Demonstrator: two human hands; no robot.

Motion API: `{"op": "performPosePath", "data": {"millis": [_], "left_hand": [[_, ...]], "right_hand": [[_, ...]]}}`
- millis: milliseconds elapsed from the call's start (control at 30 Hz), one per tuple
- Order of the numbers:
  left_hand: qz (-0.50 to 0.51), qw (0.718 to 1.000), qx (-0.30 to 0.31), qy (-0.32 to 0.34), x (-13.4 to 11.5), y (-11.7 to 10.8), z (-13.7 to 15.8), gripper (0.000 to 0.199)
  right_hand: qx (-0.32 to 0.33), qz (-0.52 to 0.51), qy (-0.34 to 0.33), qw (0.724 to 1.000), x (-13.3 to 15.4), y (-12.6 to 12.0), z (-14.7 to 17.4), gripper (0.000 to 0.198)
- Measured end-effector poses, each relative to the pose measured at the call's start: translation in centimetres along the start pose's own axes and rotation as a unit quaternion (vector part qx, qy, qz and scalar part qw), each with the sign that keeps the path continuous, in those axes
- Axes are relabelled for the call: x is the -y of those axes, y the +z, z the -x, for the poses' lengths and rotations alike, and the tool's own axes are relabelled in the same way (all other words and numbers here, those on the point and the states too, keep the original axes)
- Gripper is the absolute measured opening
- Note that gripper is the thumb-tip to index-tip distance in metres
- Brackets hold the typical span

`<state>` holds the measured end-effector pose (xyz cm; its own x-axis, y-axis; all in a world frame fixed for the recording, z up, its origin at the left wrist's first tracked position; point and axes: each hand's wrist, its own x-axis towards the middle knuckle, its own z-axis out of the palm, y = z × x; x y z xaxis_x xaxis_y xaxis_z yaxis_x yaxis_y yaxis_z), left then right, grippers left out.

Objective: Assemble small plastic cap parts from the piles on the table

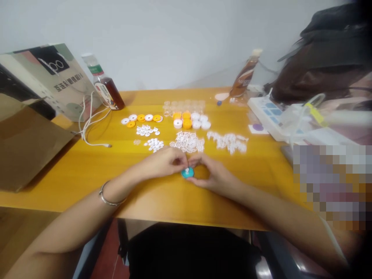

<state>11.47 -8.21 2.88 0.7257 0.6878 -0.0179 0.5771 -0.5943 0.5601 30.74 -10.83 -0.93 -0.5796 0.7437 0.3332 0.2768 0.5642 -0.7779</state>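
Our right hand (pixel 216 170) curls around a round blue piece (pixel 188 175). Its thumb is on the rim at our side and a finger bends round the far side, so we think it is clamped on that rim. Our left hand (pixel 165 162) is on the other side, with thumb and finger close together at a little white knob (pixel 187 169) on top of the blue piece. We can't tell if those tips pinch the knob or only touch it.

So the blue piece sits between our two hands, right under the left tips and just left of the right palm. The right hand is nearer to its edge, the left hand nearer to its top. It is round, so no way across is longer, and its face looks up.

Just past our grip is a heap of white rings (pixel 187 142), with white lumps (pixel 228 142) off to the right and white buttons (pixel 154 145) off to the left.
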Motion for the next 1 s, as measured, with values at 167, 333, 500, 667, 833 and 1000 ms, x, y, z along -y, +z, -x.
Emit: {"op": "performPosePath", "data": {"millis": [167,333,500,667,833,1000], "left_hand": [[-0.005,1.0,-0.025,0.005,0.0,0.2,0.0,0.016],[0.0,0.999,-0.038,0.005,0.2,0.3,0.1,0.015],[-0.016,0.999,-0.032,0.027,0.2,-0.4,0.3,0.016],[-0.067,0.994,-0.083,-0.011,1.8,-4.2,1.6,0.018],[-0.143,0.978,-0.059,-0.138,5.1,-8.0,3.5,0.017],[-0.124,0.977,0.003,-0.176,5.9,-8.0,3.6,0.018]], "right_hand": [[0.0,-0.003,0.003,1.0,0.1,-0.1,0.0,0.031],[-0.004,0.0,0.002,1.0,0.0,-0.1,0.0,0.031],[-0.008,0.021,0.002,1.0,-0.2,0.0,0.1,0.028],[-0.005,0.071,0.013,0.997,-0.2,0.0,0.2,0.019],[-0.001,0.067,0.004,0.998,-0.3,-0.1,0.1,0.018],[-0.006,0.07,0.01,0.997,-0.2,-0.1,0.0,0.017]]}}
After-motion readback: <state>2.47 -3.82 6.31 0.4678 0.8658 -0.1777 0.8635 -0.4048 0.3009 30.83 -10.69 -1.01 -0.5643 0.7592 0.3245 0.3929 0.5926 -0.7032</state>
